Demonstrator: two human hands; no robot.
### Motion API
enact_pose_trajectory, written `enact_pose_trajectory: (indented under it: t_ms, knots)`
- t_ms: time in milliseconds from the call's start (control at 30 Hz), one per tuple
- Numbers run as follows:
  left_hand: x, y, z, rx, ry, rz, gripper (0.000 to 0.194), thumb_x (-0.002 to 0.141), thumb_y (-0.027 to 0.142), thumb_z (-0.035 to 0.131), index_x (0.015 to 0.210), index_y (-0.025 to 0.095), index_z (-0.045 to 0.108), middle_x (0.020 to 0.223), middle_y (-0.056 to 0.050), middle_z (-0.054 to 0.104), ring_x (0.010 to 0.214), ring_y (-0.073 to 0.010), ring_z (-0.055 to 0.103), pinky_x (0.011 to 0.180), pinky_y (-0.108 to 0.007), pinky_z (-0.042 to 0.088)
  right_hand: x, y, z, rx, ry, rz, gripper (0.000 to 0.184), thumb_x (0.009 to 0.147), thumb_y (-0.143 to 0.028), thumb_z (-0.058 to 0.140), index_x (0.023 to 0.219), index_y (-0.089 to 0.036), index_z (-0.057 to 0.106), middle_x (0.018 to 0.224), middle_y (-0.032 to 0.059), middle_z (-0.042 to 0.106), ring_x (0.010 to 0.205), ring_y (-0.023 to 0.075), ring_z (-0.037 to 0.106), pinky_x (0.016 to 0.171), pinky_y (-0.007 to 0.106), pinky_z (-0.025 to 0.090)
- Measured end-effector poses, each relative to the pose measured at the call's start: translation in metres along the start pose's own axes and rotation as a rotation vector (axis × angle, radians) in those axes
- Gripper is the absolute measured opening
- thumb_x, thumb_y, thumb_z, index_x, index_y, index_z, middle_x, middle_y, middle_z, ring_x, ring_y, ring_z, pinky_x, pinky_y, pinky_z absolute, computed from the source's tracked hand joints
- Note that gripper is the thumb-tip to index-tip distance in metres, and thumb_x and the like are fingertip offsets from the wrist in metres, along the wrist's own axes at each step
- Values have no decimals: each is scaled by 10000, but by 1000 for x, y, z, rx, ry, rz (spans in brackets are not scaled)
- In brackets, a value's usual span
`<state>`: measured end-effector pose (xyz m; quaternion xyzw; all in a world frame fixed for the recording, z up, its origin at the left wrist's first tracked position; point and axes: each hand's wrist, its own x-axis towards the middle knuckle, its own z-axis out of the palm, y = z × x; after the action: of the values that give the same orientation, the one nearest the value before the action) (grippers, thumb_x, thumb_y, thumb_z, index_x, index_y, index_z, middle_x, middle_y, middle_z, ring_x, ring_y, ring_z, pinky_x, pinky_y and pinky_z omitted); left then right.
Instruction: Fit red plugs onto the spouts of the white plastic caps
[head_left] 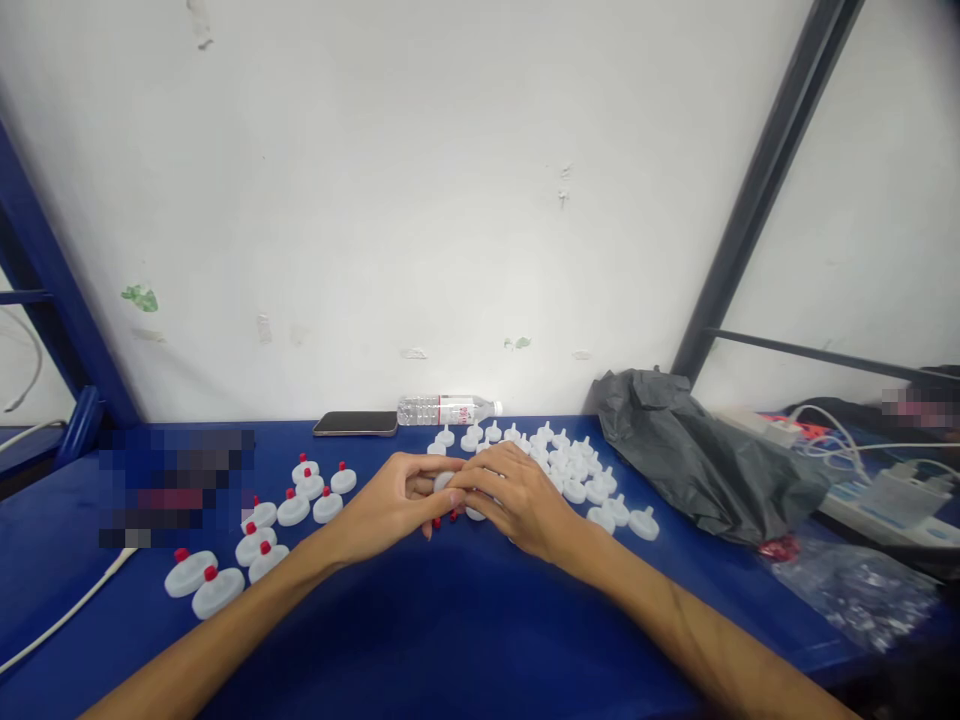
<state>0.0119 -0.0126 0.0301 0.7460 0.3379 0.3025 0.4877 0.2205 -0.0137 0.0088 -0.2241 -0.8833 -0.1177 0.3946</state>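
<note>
Both my hands meet over the middle of the blue table. My left hand point(405, 495) is closed around a white round nozzle cap point(444, 481), its thumb and fingers on either side. My right hand point(517, 495) comes in from the right with bent fingers pressed together at that cap; what its fingertips grip is hidden. Below the hands lie a few small red tips point(437, 522). On the left stand several white nozzle caps with red tips point(292, 508). Behind and right of my right hand sits a cluster of white nozzle caps without red tips point(574, 488).
Against the wall lie a phone point(355, 424) and a clear plastic bottle point(442, 410) on its side. A grey plastic bag point(697, 455) covers the right side, near a power strip with cables point(900, 500) and a clear bag point(862, 590). A white cable point(71, 612) runs at left.
</note>
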Motion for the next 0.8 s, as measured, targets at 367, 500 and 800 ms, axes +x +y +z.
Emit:
enact_pose_trajectory:
  t_ms: [367, 500, 800]
  knots:
    - [-1, 3, 1, -10, 25, -6, 479, 831, 414, 710, 1205, 116, 687, 667, -3, 662, 550, -107, 569, 493, -216, 521, 1, -2, -1, -15, 18, -51, 109, 998, -219, 550, 1020, -183, 650, 940, 49, 737, 884, 167, 651, 843, 330, 489]
    - [-1, 0, 3, -27, 53, -16, 500, 802, 398, 738, 1194, 93, 678, 675, -15, 667, 607, -137, 599, 449, -205, 510, 1, -2, -2, -12, -10, -50, 112, 1001, -215, 536, 1012, -192, 645, 947, 52, 730, 861, 169, 640, 833, 340, 487]
    - [0, -3, 5, 9, 94, -4, 516, 776, 414, 753, 1172, 90, 681, 685, -31, 683, 600, -163, 635, 390, -196, 480, -1, -2, -2, -18, -19, -67, 92, 988, -186, 547, 1017, -182, 635, 947, 48, 717, 849, 166, 620, 800, 331, 471]
